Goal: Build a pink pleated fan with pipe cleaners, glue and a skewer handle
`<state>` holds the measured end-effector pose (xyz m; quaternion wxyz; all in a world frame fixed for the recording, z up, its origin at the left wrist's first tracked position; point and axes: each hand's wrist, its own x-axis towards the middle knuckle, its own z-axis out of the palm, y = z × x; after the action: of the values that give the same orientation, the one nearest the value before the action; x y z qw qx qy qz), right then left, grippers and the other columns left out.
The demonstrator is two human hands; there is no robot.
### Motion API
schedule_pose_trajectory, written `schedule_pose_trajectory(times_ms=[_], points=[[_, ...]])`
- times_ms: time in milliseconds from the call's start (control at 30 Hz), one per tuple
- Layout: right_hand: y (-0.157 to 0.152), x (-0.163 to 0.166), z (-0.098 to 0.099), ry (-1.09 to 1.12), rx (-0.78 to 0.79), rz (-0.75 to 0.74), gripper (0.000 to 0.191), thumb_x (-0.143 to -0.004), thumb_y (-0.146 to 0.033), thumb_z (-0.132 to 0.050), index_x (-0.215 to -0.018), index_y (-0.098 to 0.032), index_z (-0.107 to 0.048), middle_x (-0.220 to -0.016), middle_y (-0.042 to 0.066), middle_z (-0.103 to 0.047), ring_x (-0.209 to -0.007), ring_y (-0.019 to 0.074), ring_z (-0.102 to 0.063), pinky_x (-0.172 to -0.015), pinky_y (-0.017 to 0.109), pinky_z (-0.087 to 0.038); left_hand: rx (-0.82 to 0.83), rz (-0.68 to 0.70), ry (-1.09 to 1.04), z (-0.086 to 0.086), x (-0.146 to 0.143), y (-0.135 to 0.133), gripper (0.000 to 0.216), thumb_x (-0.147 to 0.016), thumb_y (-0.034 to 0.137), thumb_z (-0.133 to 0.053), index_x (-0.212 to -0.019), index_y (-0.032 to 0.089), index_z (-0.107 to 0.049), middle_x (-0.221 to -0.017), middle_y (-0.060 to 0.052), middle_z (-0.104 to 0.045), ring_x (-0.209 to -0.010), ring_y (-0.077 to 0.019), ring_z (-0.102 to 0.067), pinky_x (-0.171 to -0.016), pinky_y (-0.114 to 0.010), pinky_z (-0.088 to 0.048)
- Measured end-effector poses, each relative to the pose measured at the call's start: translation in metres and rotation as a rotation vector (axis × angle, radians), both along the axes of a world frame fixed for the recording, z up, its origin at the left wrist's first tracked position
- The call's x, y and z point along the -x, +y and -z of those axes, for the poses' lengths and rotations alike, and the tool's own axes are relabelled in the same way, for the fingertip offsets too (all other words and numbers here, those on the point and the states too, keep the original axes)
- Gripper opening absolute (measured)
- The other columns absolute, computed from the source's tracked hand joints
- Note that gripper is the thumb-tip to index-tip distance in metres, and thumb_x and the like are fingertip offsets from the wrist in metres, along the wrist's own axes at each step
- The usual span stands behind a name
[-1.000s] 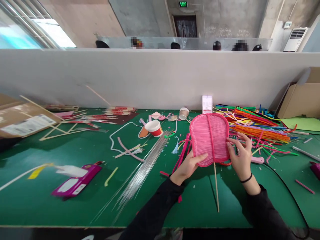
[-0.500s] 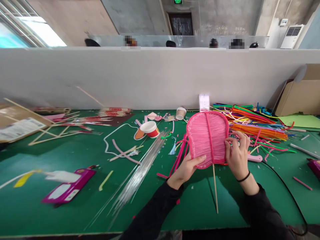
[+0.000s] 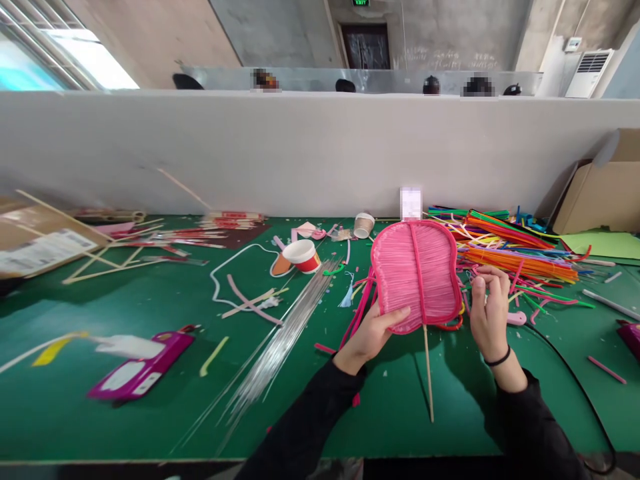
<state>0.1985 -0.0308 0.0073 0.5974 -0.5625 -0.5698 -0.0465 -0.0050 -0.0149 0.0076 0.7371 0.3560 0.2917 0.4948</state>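
Note:
A pink hand fan (image 3: 400, 267) with a fuzzy pipe-cleaner rim and centre rib stands upright in front of me. Its thin wooden stick handle (image 3: 429, 380) points down toward the table. My left hand (image 3: 373, 333) grips the fan's lower left edge, thumb on the front face and the other fingers hidden behind. To the right of the fan, and apart from it, is my right hand (image 3: 491, 310) with curled fingers and the thumb near the index finger. What it pinches, if anything, is too small to tell. Pink pipe cleaners (image 3: 357, 313) lie behind my left hand.
Bundles of coloured pipe cleaners (image 3: 520, 263) lie at the back right. Metal wires (image 3: 280, 347), a red-and-white paper cup (image 3: 303, 255) and a purple box (image 3: 145, 373) are on the left. A glue gun (image 3: 516, 319) with a black cord sits beyond my right hand.
My right hand has drawn off the fan's right edge and moved a little to the right. The fan stays in my left hand. The view has shifted slightly.

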Motion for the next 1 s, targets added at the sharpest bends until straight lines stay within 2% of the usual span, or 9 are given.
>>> schedule_pose_trajectory(times_ms=[133, 267, 367, 567, 733, 867, 1000], points=[[-0.002, 0.000, -0.003, -0.020, -0.079, -0.054, 0.008, -0.092, -0.028, -0.060, -0.087, -0.023, -0.056, -0.101, 0.007, -0.060, -0.101, 0.0229, -0.058, -0.090, 0.044, -0.048, 0.013, -0.028, 0.011, 0.000, 0.002, 0.001, 0.034, -0.067, 0.016, -0.084, -0.101, 0.017, -0.077, -0.097, -0.009, -0.078, -0.103, -0.0351, -0.071, -0.098, -0.048, -0.053], [-0.006, 0.006, -0.009, -0.125, -0.135, -0.027, 0.002, -0.090, -0.025, -0.063, -0.091, -0.024, -0.062, -0.105, 0.007, -0.063, -0.103, 0.0242, -0.059, -0.092, 0.048, -0.048, -0.018, -0.051, 0.037, -0.001, 0.002, -0.003, 0.044, -0.067, 0.023, -0.086, -0.109, 0.017, -0.076, -0.104, -0.010, -0.078, -0.109, -0.0372, -0.068, -0.100, -0.050, -0.052], [-0.011, 0.014, -0.017, -0.186, -0.112, -0.019, 0.008, -0.090, -0.025, -0.064, -0.097, -0.025, -0.067, -0.114, 0.008, -0.062, -0.111, 0.0260, -0.056, -0.095, 0.049, -0.047, -0.083, -0.051, 0.094, 0.001, 0.002, -0.011, 0.045, -0.071, 0.034, -0.084, -0.112, 0.017, -0.075, -0.115, -0.011, -0.075, -0.116, -0.0379, -0.064, -0.104, -0.052, -0.050], [-0.016, 0.031, -0.034, -0.085, -0.059, -0.057, 0.016, -0.091, -0.028, -0.064, -0.106, -0.027, -0.070, -0.123, 0.009, -0.059, -0.117, 0.0258, -0.051, -0.092, 0.044, -0.049, -0.193, -0.034, 0.325, 0.009, 0.007, -0.030, 0.042, -0.080, 0.043, -0.076, -0.114, 0.019, -0.075, -0.122, -0.010, -0.072, -0.123, -0.0352, -0.060, -0.108, -0.048, -0.048], [-0.017, 0.039, -0.044, 0.004, -0.032, -0.052, 0.012, -0.092, -0.030, -0.063, -0.100, -0.025, -0.071, -0.118, 0.008, -0.060, -0.114, 0.0248, -0.054, -0.095, 0.045, -0.047, -0.151, -0.067, 0.424, 0.000, 0.004, -0.039, 0.046, -0.075, 0.050, -0.078, -0.110, 0.020, -0.077, -0.117, -0.009, -0.074, -0.119, -0.0346, -0.064, -0.107, -0.047, -0.050], [-0.018, 0.040, -0.053, 0.026, -0.009, -0.032, 0.010, -0.090, -0.032, -0.064, -0.090, -0.024, -0.070, -0.115, 0.008, -0.060, -0.113, 0.0255, -0.055, -0.098, 0.049, -0.044, -0.145, -0.112, 0.425, -0.008, 0.000, -0.046, 0.039, -0.073, 0.050, -0.080, -0.100, 0.021, -0.079, -0.111, -0.007, -0.076, -0.116, -0.0339, -0.065, -0.107, -0.046, -0.050], [-0.021, 0.039, -0.062, -0.090, -0.029, 0.053, 0.009, -0.092, -0.029, -0.061, -0.089, -0.023, -0.067, -0.119, 0.009, -0.057, -0.116, 0.0273, -0.051, -0.099, 0.051, -0.043, -0.139, -0.136, 0.416, -0.012, -0.003, -0.052, 0.034, -0.071, 0.048, -0.081, -0.095, 0.024, -0.080, -0.105, -0.004, -0.078, -0.113, -0.0330, -0.067, -0.106, -0.045, -0.051]])
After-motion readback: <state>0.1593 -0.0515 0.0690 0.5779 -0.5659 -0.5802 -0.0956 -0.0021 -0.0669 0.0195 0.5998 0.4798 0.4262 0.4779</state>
